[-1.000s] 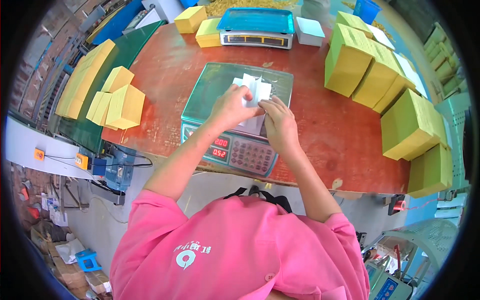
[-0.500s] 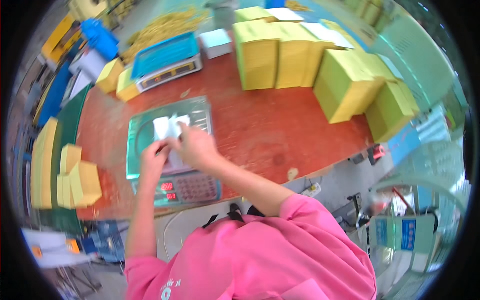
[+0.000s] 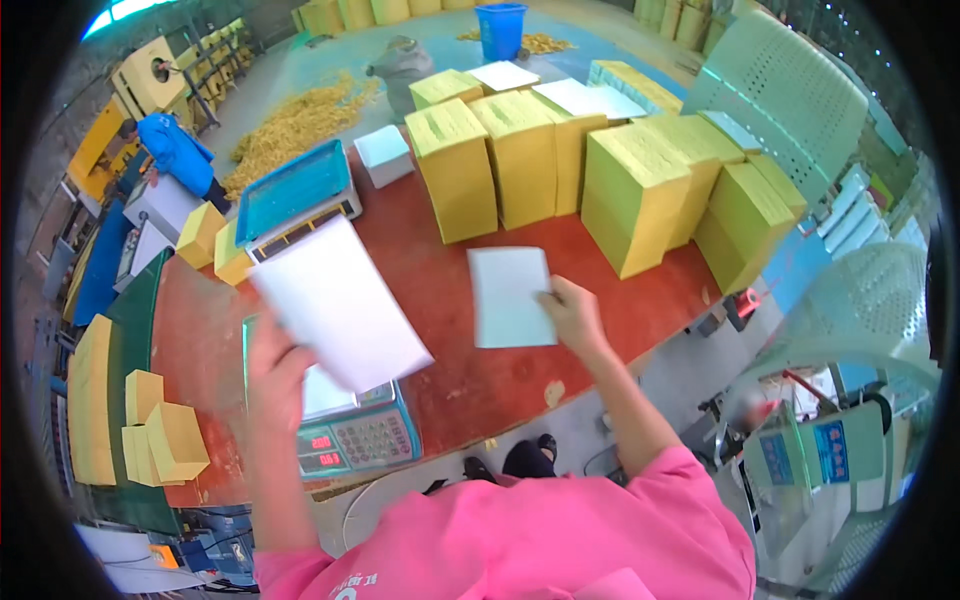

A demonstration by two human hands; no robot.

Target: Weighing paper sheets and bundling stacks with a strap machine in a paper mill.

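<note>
My left hand (image 3: 272, 375) holds up a large white sheet (image 3: 338, 302) above the near weighing scale (image 3: 355, 433), whose green pan it mostly hides. My right hand (image 3: 572, 312) grips the right edge of a second, smaller white sheet (image 3: 510, 296), which lies flat on or just over the red-brown table (image 3: 430, 260). The two sheets are apart, with bare table between them.
Tall yellow paper stacks (image 3: 520, 165) crowd the table's far right. A second scale with a blue pan (image 3: 292, 190) and a small white box (image 3: 384, 155) stand behind. Smaller yellow stacks (image 3: 160, 440) lie at left. A person in blue (image 3: 180, 155) bends over far off. Green plastic chairs (image 3: 800, 100) stand at right.
Both hands were together over the scale pan handling white paper. Now they have parted, the left lifting one sheet and the right carrying another to the table's right. The head turned right.
</note>
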